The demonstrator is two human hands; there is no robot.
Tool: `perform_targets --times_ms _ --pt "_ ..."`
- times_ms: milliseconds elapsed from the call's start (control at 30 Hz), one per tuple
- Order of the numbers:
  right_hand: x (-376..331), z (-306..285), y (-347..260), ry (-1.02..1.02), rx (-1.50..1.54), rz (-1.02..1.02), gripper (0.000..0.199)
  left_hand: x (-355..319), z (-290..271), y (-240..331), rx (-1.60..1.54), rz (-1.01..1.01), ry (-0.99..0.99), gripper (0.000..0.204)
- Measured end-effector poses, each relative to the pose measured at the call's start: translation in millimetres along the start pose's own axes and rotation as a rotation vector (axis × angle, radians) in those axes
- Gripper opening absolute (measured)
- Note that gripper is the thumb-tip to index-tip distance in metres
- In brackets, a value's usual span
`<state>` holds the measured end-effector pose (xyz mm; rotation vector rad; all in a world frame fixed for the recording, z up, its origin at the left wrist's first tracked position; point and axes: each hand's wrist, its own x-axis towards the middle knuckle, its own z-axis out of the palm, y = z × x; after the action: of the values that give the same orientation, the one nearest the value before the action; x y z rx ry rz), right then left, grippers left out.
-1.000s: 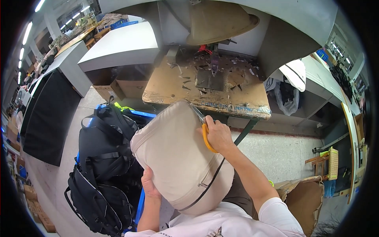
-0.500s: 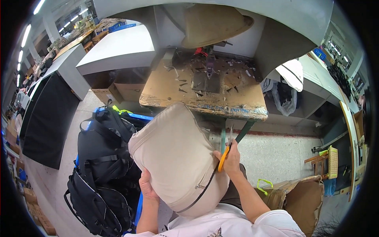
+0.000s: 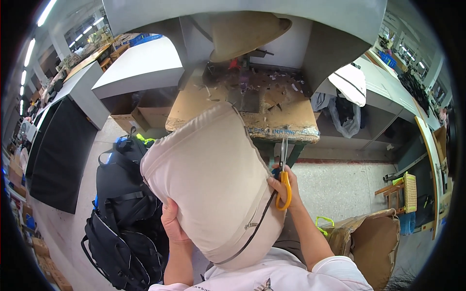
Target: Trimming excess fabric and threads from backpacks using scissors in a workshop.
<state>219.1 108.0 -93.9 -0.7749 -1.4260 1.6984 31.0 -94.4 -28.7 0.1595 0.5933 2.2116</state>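
The left hand (image 3: 174,220) pinches the side of a beige bag (image 3: 208,169), thumb on the upper face; its fingers are hidden beneath the cloth. The right hand (image 3: 287,183) is closed around the orange handles of a pair of scissors (image 3: 285,193), its thumb at the bag's right edge. The scissors point away from the person, the blades close to each other; whether they fully meet cannot be told.

The bag is located between the two hands, full in shape, its narrower end extending beyond them. A black cord (image 3: 262,218) runs across it from beside the right hand toward the person, with a zip pull (image 3: 251,225) just left of it.

Black backpacks (image 3: 128,182) are piled to the left of the left hand. Beyond both hands stands a worktable (image 3: 187,104) strewn with scraps. A cardboard box (image 3: 340,241) stands right of the right forearm; a stool (image 3: 410,191) is farther right.
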Motion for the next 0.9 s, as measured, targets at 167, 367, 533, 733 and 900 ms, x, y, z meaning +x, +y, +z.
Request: perform_targets --times_ms 167,367,533,733,900 --pt "18 -2 -32 0.075 -0.046 -0.022 0.033 12 15 -6 0.073 0.062 0.062 0.035" --pt "28 -3 -48 0.091 -0.084 0.03 0.03 16 30 -10 0.008 0.03 0.085 0.035" --pt "34 -9 -47 0.106 -0.104 0.074 0.032 21 40 -13 0.075 0.021 0.121 0.04" --pt "39 -18 -45 0.083 -0.061 0.066 0.029 24 47 -18 0.097 0.047 0.087 0.039" --pt "40 -23 -50 0.075 -0.01 0.1 0.03 26 54 -24 0.104 0.044 0.09 0.041"
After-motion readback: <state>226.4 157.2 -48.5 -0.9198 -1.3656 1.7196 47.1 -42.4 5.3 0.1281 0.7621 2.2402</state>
